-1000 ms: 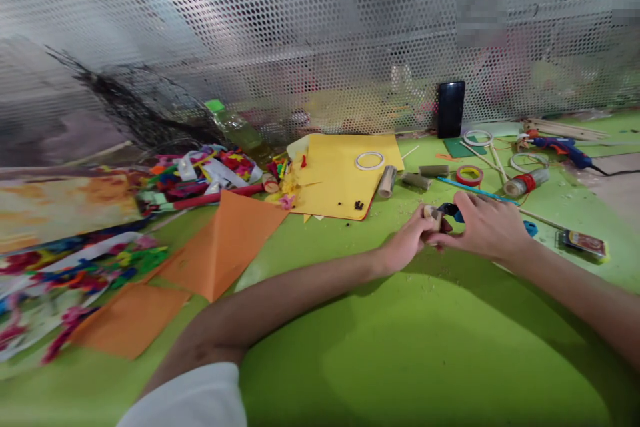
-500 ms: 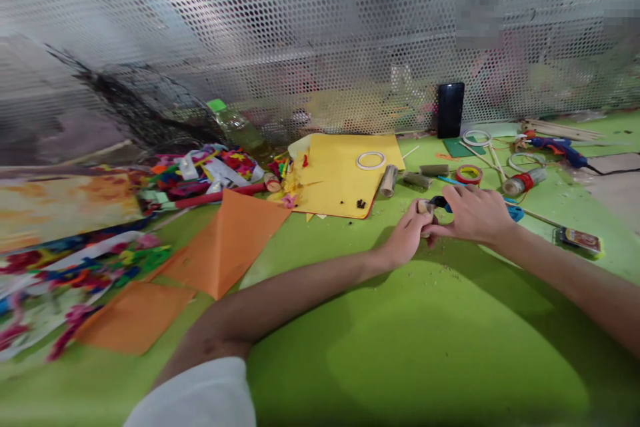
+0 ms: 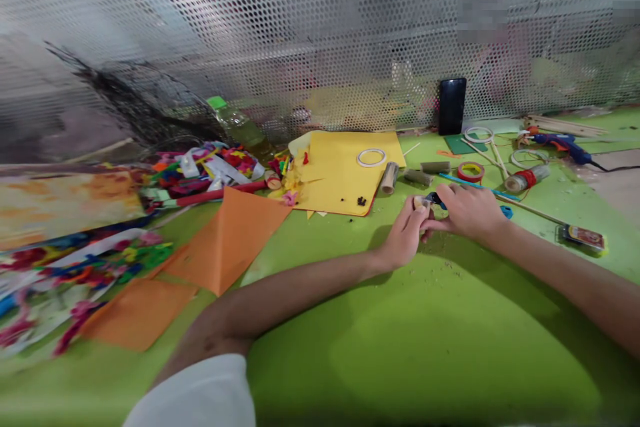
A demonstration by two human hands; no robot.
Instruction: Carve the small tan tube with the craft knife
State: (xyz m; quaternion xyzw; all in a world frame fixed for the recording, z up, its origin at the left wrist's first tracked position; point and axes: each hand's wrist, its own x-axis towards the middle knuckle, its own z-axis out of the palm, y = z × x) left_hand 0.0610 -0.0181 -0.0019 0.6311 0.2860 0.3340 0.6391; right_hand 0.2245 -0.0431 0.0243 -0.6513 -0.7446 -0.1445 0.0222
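Observation:
My left hand (image 3: 404, 234) is closed round a short brownish tube piece (image 3: 421, 202), its pale end showing at the fingertips. My right hand (image 3: 473, 212) grips a blue-handled tool that looks like pliers (image 3: 507, 212). The tool's dark jaws meet the tube's end, and my fingers cover most of the tool. Both hands are close together above the green table (image 3: 425, 340), where small crumbs lie scattered below them. Just beyond stand and lie similar hollow tubes, one upright (image 3: 389, 178) and one on its side (image 3: 418, 177).
Yellow sheets (image 3: 335, 167) bear a white ring (image 3: 371, 158). Orange paper (image 3: 235, 234) and colourful scraps (image 3: 125, 257) spread to the left. A red tape roll (image 3: 471, 172), a black phone (image 3: 452, 106), a glue gun (image 3: 560, 145) and a small brush (image 3: 583, 238) lie rightward. Perforated mesh (image 3: 320, 34) rises behind.
My hands and the tube have shifted slightly left, with the tool still at the tube's end. Less of the blue handle shows beyond my right hand.

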